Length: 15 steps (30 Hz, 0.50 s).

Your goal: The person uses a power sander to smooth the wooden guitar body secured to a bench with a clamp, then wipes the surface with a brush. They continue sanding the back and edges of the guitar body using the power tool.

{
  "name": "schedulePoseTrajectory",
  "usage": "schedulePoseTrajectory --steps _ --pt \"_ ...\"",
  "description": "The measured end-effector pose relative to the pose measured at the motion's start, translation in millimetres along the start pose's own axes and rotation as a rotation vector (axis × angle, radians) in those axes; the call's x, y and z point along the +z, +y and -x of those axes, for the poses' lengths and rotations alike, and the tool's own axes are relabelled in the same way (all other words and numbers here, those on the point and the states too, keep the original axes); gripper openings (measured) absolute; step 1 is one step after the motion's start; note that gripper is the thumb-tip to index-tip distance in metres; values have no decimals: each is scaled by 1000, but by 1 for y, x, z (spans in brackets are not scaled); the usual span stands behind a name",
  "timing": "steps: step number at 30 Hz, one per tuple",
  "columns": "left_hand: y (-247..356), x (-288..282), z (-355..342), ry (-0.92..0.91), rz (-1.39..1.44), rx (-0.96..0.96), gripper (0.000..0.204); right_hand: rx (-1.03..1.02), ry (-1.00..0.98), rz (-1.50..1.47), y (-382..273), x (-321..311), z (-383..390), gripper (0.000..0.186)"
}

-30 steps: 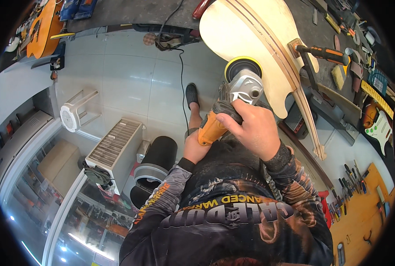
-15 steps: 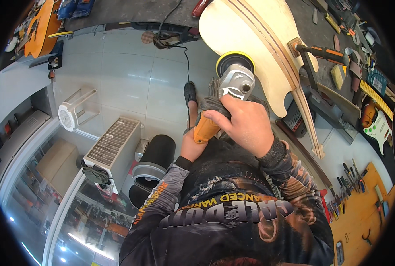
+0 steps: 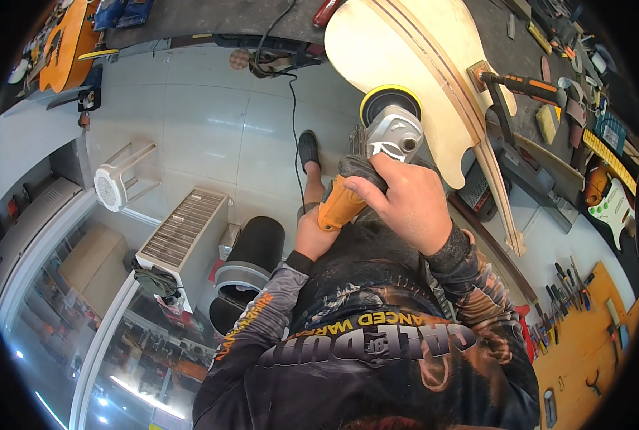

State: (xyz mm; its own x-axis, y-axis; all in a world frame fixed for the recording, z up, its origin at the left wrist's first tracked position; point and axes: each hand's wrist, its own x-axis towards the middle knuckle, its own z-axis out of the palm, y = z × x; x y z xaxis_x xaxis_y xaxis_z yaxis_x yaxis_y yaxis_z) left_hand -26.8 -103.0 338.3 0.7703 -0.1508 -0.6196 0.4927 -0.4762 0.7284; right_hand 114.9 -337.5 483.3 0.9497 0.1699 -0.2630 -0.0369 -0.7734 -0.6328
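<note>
An orange and silver power polisher point(image 3: 395, 132) with a round yellow-rimmed pad point(image 3: 385, 99) is held in both hands in front of my body. My left hand point(image 3: 312, 238) grips the lower end of its orange body, partly hidden behind it. My right hand point(image 3: 409, 204) is wrapped over the dark upper grip, thumb along the side. Just beyond the pad, a pale wooden guitar body point(image 3: 377, 43) with a long striped neck point(image 3: 498, 204) lies at the edge of the dark workbench point(image 3: 176, 21), under a clamp with an orange and black handle point(image 3: 531, 89).
An orange acoustic guitar point(image 3: 65, 54) is top left, scattered tools top right. A white stool point(image 3: 115, 183), a slotted white box point(image 3: 183, 236) and black bins point(image 3: 258, 247) stand at left. An electric guitar point(image 3: 609, 208) and tool board point(image 3: 577, 358) are at right.
Both hands and the polisher shifted slightly left and up, then back to the right, with the pad ending close beside the guitar body's edge. Both hands keep their grip.
</note>
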Motion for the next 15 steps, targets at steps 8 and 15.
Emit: schedulePoseTrajectory --steps 8,15 --pt "-5 -7 -1 59 25 -6 30 -54 -14 -22 -11 3 -16 51" --pt "3 -1 0 35 -18 28 31 2 -12 0 -4 -2 -6 52"
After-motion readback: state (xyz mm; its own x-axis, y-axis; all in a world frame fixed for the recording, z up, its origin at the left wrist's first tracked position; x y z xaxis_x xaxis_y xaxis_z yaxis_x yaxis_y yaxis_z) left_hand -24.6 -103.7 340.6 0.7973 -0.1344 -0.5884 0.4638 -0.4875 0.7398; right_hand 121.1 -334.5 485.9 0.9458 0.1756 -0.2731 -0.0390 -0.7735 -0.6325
